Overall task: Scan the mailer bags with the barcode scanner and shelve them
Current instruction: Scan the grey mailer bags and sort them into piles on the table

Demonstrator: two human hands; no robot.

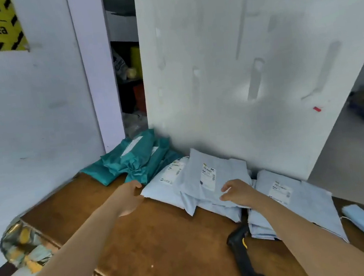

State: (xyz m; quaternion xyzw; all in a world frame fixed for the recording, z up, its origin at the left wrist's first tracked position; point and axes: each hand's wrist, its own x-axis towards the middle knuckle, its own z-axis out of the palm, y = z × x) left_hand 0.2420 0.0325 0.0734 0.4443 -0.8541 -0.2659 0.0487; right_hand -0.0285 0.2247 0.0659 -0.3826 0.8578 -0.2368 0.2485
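On the brown worktop (142, 240), left to right: teal mailer bags (133, 160) at 11 o'clock, unscanned by appearance; left hand (128, 198), fingers pinching the white mailer bag (159, 190) corner to free it; right hand (239, 192), fingers loosely curled, steadying the grey mailer bags (215, 179); barcode scanner (242, 258) lying ungripped at 5 o'clock, within reach.
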